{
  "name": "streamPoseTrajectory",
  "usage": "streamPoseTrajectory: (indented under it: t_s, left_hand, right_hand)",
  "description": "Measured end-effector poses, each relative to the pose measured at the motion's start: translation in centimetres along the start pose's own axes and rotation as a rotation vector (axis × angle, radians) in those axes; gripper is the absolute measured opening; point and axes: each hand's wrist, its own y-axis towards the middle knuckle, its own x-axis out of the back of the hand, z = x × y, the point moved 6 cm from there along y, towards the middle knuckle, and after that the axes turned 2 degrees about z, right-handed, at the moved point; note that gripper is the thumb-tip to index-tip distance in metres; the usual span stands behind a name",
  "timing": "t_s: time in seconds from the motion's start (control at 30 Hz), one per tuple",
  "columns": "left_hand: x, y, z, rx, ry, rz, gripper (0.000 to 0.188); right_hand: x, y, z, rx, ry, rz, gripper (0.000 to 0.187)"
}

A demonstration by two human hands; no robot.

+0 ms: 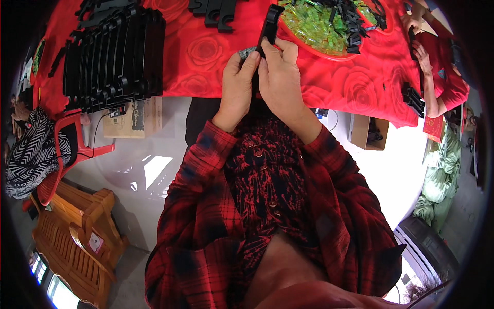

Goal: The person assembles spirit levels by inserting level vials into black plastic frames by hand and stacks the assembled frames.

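Note:
Both my hands meet over the near edge of a red rose-patterned tablecloth (198,77). Between them stands a long black plastic part (271,23) with a hooked far end. My right hand (280,77) is closed round it, fingers along its side. My left hand (237,90) is closed at the part's left, its thumb against it. A small grey speckled piece (247,53) shows at the left fingertips; what it is I cannot make out. Straight beyond lie several similar black parts (213,13).
A large stack of black parts (113,59) fills the table's left. Right of my hands, a red tray (329,55) holds green translucent pieces (314,26) and small black pieces (352,26). At far right a person (437,67) handles a black part. A red chair (77,149) stands lower left.

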Motion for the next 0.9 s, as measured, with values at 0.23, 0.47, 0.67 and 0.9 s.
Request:
streamPoseTrajectory:
  t_s: [0.23, 0.47, 0.67, 0.9]
  left_hand:
    - [0.3, -0.1, 0.2, 0.058, 0.045, 0.038, 0.021]
    - [-0.5, -0.2, -0.3, 0.117, -0.047, 0.050, 0.020]
    - [0.1, 0.2, 0.2, 0.162, -0.009, 0.034, 0.023]
    - [0.0, 0.0, 0.0, 0.161, -0.113, 0.060, 0.027]
  right_hand:
    - [-0.2, -0.7, 0.0, -0.113, -0.023, -0.014, 0.037]
    - [0.8, -0.4, 0.5, 0.024, -0.159, -0.079, 0.041]
    - [1.4, 0.6, 0.7, 0.035, -0.166, -0.097, 0.028]
    - [2.1, 2.4, 0.6, 0.107, -0.092, -0.086, 0.012]
